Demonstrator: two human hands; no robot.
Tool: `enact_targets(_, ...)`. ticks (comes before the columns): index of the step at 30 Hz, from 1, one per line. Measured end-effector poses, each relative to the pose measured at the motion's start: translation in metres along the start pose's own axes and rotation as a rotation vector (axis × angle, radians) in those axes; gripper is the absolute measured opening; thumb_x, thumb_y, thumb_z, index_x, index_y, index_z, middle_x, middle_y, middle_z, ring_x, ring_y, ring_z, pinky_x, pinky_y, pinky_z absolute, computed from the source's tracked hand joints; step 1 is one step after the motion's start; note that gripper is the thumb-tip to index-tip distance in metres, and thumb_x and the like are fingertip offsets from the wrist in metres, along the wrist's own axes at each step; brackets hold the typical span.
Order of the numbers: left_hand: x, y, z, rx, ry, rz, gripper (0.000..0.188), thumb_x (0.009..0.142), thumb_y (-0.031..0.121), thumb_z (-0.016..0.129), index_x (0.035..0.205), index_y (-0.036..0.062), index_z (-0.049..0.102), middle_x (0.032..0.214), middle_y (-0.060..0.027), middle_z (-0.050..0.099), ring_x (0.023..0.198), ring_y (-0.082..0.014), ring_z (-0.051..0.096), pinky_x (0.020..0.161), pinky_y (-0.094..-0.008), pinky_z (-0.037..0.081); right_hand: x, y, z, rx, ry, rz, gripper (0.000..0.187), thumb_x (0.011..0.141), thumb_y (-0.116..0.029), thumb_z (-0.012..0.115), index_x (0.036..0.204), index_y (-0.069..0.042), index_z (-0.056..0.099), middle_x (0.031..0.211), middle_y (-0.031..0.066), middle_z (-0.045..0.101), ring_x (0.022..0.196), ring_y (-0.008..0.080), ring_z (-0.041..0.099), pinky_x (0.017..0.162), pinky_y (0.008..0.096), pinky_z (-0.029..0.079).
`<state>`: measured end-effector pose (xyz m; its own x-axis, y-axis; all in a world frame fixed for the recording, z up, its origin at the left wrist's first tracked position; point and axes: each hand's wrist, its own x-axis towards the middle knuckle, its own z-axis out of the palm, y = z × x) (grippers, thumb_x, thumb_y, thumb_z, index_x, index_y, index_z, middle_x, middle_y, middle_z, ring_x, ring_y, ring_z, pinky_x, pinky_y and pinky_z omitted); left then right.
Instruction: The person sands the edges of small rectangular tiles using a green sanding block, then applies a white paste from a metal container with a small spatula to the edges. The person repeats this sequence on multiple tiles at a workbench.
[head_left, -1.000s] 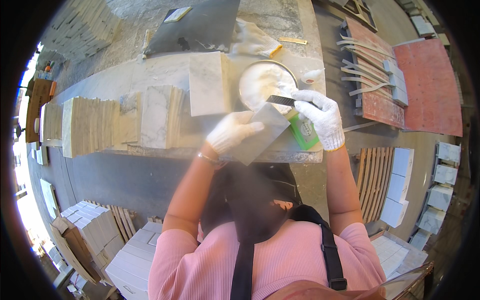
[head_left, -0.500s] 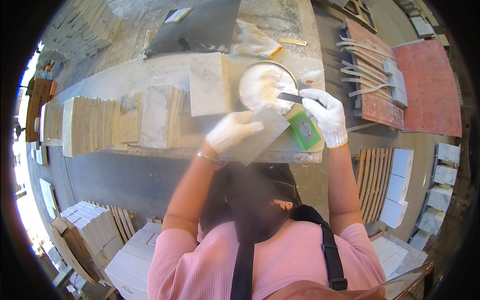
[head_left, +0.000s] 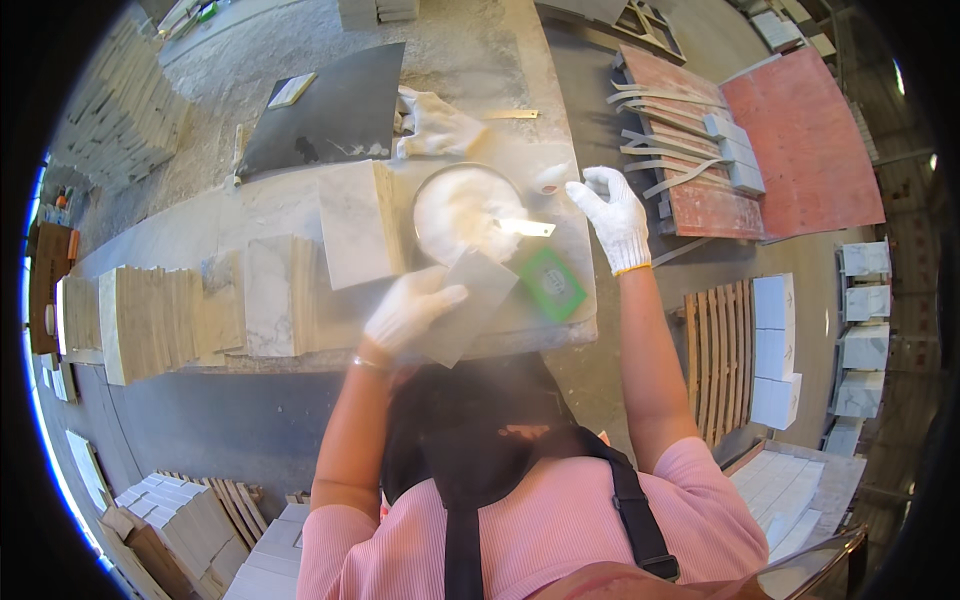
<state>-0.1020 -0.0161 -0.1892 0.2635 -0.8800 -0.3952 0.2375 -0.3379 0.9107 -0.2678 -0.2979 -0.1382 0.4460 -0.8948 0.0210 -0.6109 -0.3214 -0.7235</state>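
Note:
My left hand (head_left: pixel 405 312), in a white knit glove, grips a thin pale grey tile (head_left: pixel 474 305) by its left edge, over the front of the bench. My right hand (head_left: pixel 612 218), gloved the same way, is raised past the bench's right edge with thumb and fingers apart and nothing between them. Just left of its thumb is a small white object (head_left: pixel 551 178) with a reddish mark. A scraper (head_left: pixel 527 228) with a pale flat end rests in a round pan of white powder or paste (head_left: pixel 462 205). Beside the tile lies a green rectangular block (head_left: pixel 552 285).
Marble tiles stand in rows on the bench (head_left: pixel 210 230), with a larger stack (head_left: pixel 355 222) left of the pan. Behind are a black sheet (head_left: pixel 330 110) and a loose white glove (head_left: pixel 440 125). Right of the bench stand a red board with straps (head_left: pixel 690 140) and a wooden pallet (head_left: pixel 718 350).
My right hand has let go of the scraper, which now lies in the pan, and has moved away from it. The left still holds the tile. The whole view has shifted.

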Motion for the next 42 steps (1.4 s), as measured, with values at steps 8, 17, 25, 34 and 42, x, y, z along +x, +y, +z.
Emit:
enact_targets(8,-0.009,0.009,0.007,0.045,0.067,-0.001,0.042,0.094,0.027,0.072,0.125,-0.0013,0.072,0.105,-0.0069,0.075,0.093,-0.0146,0.067,0.085,-0.0324,0.054,0.023,0.011,0.032,0.509,-0.331,-0.083,0.026,0.091,-0.017,0.078,0.113,-0.005,0.072,0.109,0.0027,0.073,0.100,0.0112,0.066,0.090,0.0283,0.053)
enact_targets(17,-0.015,0.019,0.013,-0.114,0.057,-0.005,0.037,0.093,0.024,0.075,0.120,-0.0026,0.073,0.102,-0.0024,0.073,0.092,-0.0105,0.063,0.083,-0.0300,0.053,-0.042,-0.019,-0.028,0.517,-0.561,-0.128,0.045,0.094,-0.012,0.080,0.134,0.000,0.065,0.121,0.0026,0.070,0.110,0.0099,0.062,0.095,0.0257,0.051)
enact_targets(25,-0.009,0.010,0.010,0.003,0.068,0.024,0.037,0.093,0.025,0.075,0.119,-0.0017,0.074,0.101,-0.0023,0.073,0.091,-0.0105,0.062,0.084,-0.0301,0.053,-0.063,-0.040,-0.011,0.399,-0.692,-0.151,0.040,0.090,-0.014,0.083,0.126,0.000,0.072,0.117,0.0069,0.076,0.107,0.0131,0.068,0.098,0.0302,0.053)
enact_targets(34,-0.008,0.010,0.010,0.063,0.068,0.021,0.038,0.093,0.027,0.075,0.118,-0.0017,0.074,0.099,-0.0030,0.073,0.090,-0.0108,0.063,0.083,-0.0303,0.053,-0.064,-0.046,-0.006,0.250,-0.641,-0.201,0.033,0.086,-0.016,0.084,0.116,-0.003,0.079,0.111,0.0078,0.079,0.102,0.0134,0.072,0.092,0.0300,0.056)
enact_targets(42,-0.008,0.008,0.009,0.102,0.075,0.057,0.039,0.092,0.030,0.074,0.116,-0.0007,0.074,0.096,-0.0046,0.073,0.088,-0.0124,0.063,0.082,-0.0316,0.053,-0.062,-0.048,-0.007,0.141,-0.635,-0.211,0.046,0.085,-0.013,0.087,0.128,-0.003,0.075,0.112,0.0055,0.077,0.101,0.0099,0.070,0.093,0.0274,0.054)
